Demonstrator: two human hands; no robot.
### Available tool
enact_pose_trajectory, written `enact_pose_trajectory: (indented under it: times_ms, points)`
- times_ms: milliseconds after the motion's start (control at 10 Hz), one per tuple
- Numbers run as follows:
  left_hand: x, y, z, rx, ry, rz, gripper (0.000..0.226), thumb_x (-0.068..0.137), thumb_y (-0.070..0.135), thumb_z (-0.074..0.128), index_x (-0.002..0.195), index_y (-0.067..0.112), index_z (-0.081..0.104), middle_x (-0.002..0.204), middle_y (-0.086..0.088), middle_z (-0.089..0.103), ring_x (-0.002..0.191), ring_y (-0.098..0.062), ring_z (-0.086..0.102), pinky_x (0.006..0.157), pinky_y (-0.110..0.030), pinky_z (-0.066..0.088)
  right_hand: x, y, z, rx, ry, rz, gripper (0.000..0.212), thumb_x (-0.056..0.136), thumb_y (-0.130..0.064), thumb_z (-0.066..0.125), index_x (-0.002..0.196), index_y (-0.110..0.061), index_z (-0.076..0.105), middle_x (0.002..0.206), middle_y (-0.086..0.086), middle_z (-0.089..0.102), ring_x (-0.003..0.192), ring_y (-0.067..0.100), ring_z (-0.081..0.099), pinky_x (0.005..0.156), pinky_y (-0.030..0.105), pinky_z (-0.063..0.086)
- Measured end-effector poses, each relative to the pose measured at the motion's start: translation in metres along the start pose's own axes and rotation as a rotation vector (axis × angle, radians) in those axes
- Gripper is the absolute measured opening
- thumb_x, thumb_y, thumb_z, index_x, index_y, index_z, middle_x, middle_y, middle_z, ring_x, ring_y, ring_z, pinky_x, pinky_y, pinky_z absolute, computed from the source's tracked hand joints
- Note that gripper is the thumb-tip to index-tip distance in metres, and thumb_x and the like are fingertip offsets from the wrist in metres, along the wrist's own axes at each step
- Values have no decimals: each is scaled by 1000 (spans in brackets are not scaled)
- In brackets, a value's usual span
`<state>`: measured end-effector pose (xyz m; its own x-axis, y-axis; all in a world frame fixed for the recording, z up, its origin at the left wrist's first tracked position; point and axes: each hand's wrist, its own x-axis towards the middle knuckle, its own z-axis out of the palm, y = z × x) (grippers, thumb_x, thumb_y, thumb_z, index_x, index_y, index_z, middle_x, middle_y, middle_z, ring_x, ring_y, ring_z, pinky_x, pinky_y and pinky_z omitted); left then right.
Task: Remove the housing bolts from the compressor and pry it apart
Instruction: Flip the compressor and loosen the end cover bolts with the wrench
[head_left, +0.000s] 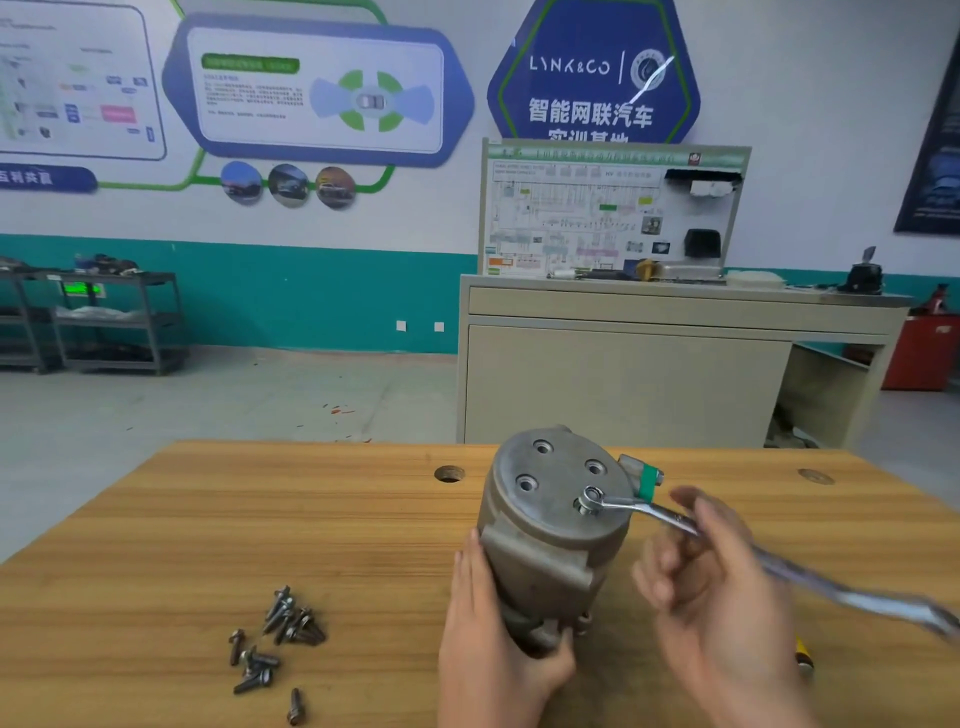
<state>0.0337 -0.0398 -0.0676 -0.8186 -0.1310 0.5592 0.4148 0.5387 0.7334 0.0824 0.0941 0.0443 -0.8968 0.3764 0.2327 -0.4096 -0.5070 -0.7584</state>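
Note:
The grey metal compressor (550, 525) stands on end on the wooden table (208, 519). Its round top face shows three empty bolt holes. A combination wrench (727, 545) has its ring end on the bolt (589, 501) at the front right of that face. My left hand (493, 639) grips the compressor's lower left side. My right hand (711, 566), blurred by motion, holds the wrench shaft with curled fingers. A green-taped port (647, 480) juts from the compressor's right side.
Several loose bolts (280, 639) lie in a heap on the table at front left. A round hole (449, 474) is in the tabletop behind the compressor. A yellow-tipped object (804, 654) peeks out behind my right wrist. A beige cabinet (623, 379) stands beyond the table.

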Motion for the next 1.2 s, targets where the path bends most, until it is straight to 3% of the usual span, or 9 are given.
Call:
enact_pose_trajectory:
  times_ms: [100, 300, 500, 600, 700, 800, 900, 1000, 1200]
  points:
    - [1, 0, -5, 3, -60, -48, 120, 50, 31, 86, 150, 16, 22, 151, 2, 40, 138, -21, 42, 102, -36, 47, 31, -15, 14, -45, 55, 160, 23, 97, -14, 48, 75, -9, 52, 43, 0, 42, 30, 9, 35, 29, 16, 25]
    - [-1, 15, -15, -61, -96, -115, 120, 55, 29, 85, 151, 18, 15, 149, 4, 41, 135, -18, 44, 105, -32, 43, 91, -24, 60, -751, -96, 237, 22, 96, -14, 59, 77, -3, 60, 36, -4, 45, 27, 5, 36, 30, 13, 27]
    - [0, 16, -18, 19, -146, -150, 124, 59, 39, 82, 152, 18, 4, 152, 3, 37, 136, -17, 42, 107, -27, 39, 65, 1, 124, -1718, -406, -227, 16, 92, -28, 62, 92, -13, 65, 63, 2, 50, 59, 24, 52, 51, 27, 35]
    - [7, 23, -23, -36, -217, -204, 98, 76, 34, 74, 152, 13, 16, 155, 1, 32, 141, -14, 33, 114, -29, 29, 15, 15, 118, -1761, -466, -612, 25, 90, -47, 61, 88, -23, 58, 74, -3, 51, 75, 23, 57, 58, 30, 35]
    - [2, 54, -27, 116, -238, -90, 25, 99, 8, 36, 111, 7, 58, 108, -14, 49, 107, -32, 48, 101, -54, 36, -24, 14, 92, -1700, -526, -703, 40, 76, -63, 63, 70, -26, 48, 68, -8, 45, 60, 12, 52, 45, 21, 24]
    - [-7, 68, -13, 532, -102, -110, 28, 83, -28, 40, 103, -16, 54, 98, -29, 38, 93, -46, 51, 98, -62, 40, -38, 22, 42, -1574, -388, -710, 53, 68, -77, 51, 73, -25, 55, 71, -8, 44, 66, 9, 53, 46, 17, 26]
    - [-7, 14, -11, -6, -81, -95, 94, 67, 10, 81, 147, 3, 31, 140, -17, 47, 127, -35, 50, 105, -44, 43, -28, 21, 8, -515, -249, 139, 45, 90, -51, 57, 93, -8, 71, 85, 15, 65, 86, 35, 62, 72, 32, 49]
    - [-3, 7, -9, -36, -70, -89, 116, 52, 29, 85, 150, 15, 24, 145, -4, 47, 133, -27, 47, 102, -39, 46, -6, -1, -6, -336, -74, 171, 29, 98, -22, 47, 87, -12, 72, 52, 8, 53, 43, 21, 49, 35, 23, 33]
    - [-1, 6, -4, 6, -60, -30, 121, 53, 32, 87, 151, 18, 17, 155, 5, 32, 143, -16, 33, 107, -37, 43, 67, -29, 10, -269, 91, 330, 19, 92, -7, 60, 75, -2, 55, 43, 0, 44, 30, 3, 37, 26, 12, 22]
